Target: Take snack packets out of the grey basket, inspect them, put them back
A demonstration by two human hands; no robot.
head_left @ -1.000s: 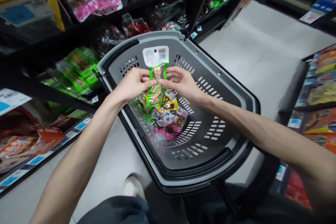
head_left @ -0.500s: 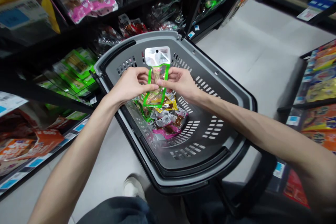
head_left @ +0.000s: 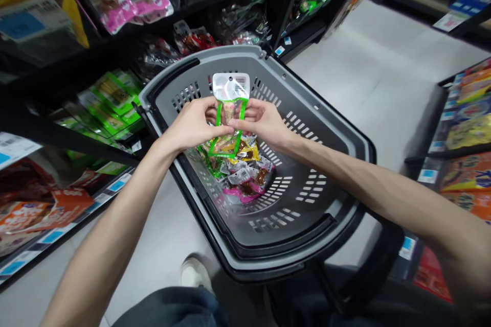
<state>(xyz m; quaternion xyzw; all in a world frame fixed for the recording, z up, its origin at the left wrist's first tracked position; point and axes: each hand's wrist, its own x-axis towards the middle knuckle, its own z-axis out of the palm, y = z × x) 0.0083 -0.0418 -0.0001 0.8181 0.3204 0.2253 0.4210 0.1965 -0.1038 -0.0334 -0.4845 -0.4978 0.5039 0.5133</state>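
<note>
Between my two hands is a green-edged snack packet [head_left: 231, 107] with a clear window and a white hang tab on top. My left hand [head_left: 194, 123] pinches its left side, thumb across the front. From the other side my right hand [head_left: 266, 121] grips it the same way, and the fingers behind the packet are partly hidden. Below it, the grey shopping basket [head_left: 307, 189] holds several packets: a pink-edged packet [head_left: 245, 191], a yellow packet [head_left: 249, 152] and a green packet [head_left: 215, 167] partly covered by the others.
Dark shelves with price labels [head_left: 51, 236] run along the left, stocked with green snack packs [head_left: 113, 94] and pink packs [head_left: 115, 15]. On the right stands another rack with colourful bags [head_left: 470, 133]. Pale floor [head_left: 383, 61] lies between them; a white shoe [head_left: 195, 272] is below the basket.
The packet has dipped slightly and its white tab has tilted, catching light differently. Both hands keep their hold and have barely moved; the basket stays where it was.
</note>
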